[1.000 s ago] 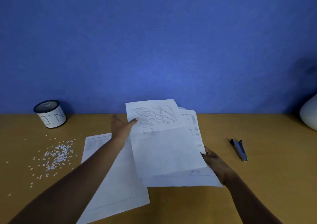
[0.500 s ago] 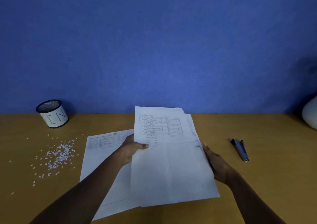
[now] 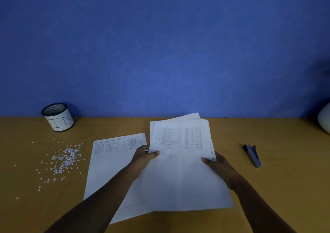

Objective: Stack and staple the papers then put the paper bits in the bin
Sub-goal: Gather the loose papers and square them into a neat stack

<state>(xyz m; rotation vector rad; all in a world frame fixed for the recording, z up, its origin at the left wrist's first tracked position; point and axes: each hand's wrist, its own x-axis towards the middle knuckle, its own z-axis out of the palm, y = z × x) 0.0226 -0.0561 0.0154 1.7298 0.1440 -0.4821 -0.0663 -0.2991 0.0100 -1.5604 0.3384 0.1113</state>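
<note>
White papers (image 3: 180, 172) sit in both hands, the left hand (image 3: 142, 158) and right hand (image 3: 218, 167) each pinching a side. Left of the papers lie one more sheet (image 3: 110, 165), the paper bits (image 3: 66, 158) and the bin (image 3: 58, 117) on the bench (image 3: 285, 197). Right of them lies the stapler (image 3: 252, 156).

both hands (image 3: 182, 161) gripping paper stack (image 3: 182, 175), stapler (image 3: 252, 155) right

1. A single head-worn view looked forward and down across the worktop (image 3: 294, 179); it faced the blue wall (image 3: 160, 45) squarely.
2. It sat close above the near edge; the left hand (image 3: 142, 156) and right hand (image 3: 217, 166) showed low and central.
</note>
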